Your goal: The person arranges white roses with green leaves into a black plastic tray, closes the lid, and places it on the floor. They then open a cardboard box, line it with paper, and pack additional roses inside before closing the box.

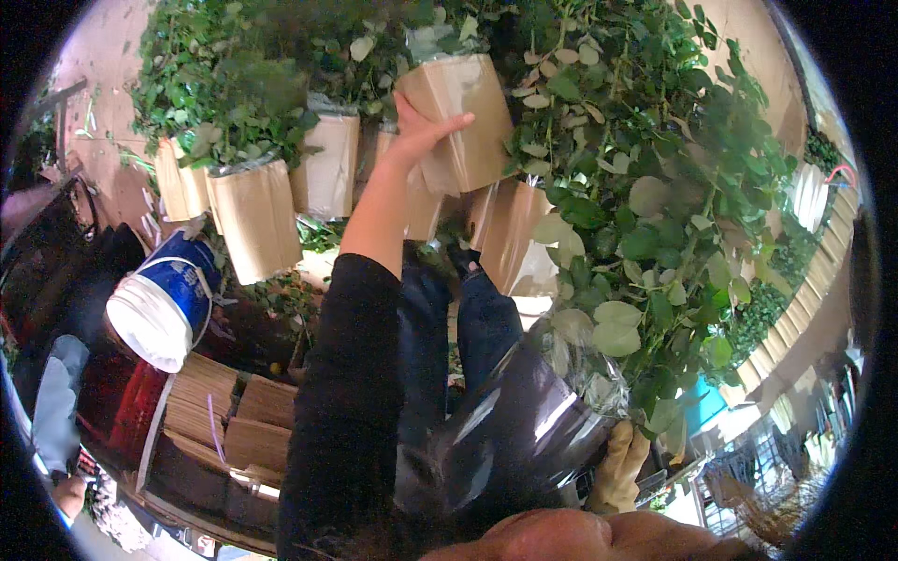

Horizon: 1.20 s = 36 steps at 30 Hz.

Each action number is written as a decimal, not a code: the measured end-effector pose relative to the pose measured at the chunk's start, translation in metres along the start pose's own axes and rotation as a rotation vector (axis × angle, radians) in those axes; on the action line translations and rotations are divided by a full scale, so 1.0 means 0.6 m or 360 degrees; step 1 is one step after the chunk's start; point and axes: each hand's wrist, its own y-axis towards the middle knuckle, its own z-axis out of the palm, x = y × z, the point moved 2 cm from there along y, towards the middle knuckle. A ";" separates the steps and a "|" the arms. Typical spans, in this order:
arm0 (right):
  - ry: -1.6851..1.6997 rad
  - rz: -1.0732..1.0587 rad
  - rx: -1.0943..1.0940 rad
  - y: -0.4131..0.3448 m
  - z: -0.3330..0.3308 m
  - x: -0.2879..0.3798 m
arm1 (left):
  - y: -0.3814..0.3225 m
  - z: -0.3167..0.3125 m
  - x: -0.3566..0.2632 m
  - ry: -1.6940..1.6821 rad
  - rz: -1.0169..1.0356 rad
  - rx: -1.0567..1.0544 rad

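Note:
My bare left hand (428, 130) is stretched forward and grips a cardboard-wrapped bundle of leafy stems (480, 133), thumb across the front of the wrap. Clear plastic shows where its leaves begin. A tan glove on my right hand (617, 463) presses against the side of a second bundle, whose shiny dark wrap (519, 421) leans against my body. Leafy stems (645, 336) spread from it to the upper right. More cardboard-wrapped bundles (256, 221) lie in a row ahead, and a shaded one (326, 165) is beside them. Foliage hides most of their stems.
A blue and white bucket (172, 301) lies tilted in view on the left, by stacked cardboard sheets (259, 421). Another person's hand (70, 494) shows at the lower left rim. A long row of cardboard wraps (786, 333) with foliage curves along the right. Cut leaves litter the floor.

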 end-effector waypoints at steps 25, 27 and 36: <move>0.0943 0.0020 -0.0110 0.191 -0.023 0.119 | -0.294 -0.356 -0.293 0.1928 -0.0006 -0.0416; 0.0864 -0.0123 -0.0112 0.268 0.008 0.149 | -0.285 -0.310 -0.260 0.1906 -0.0024 -0.0506; 0.1587 0.0384 0.0333 0.640 0.282 0.358 | -0.205 -0.224 -0.080 0.1810 -0.0152 -0.0588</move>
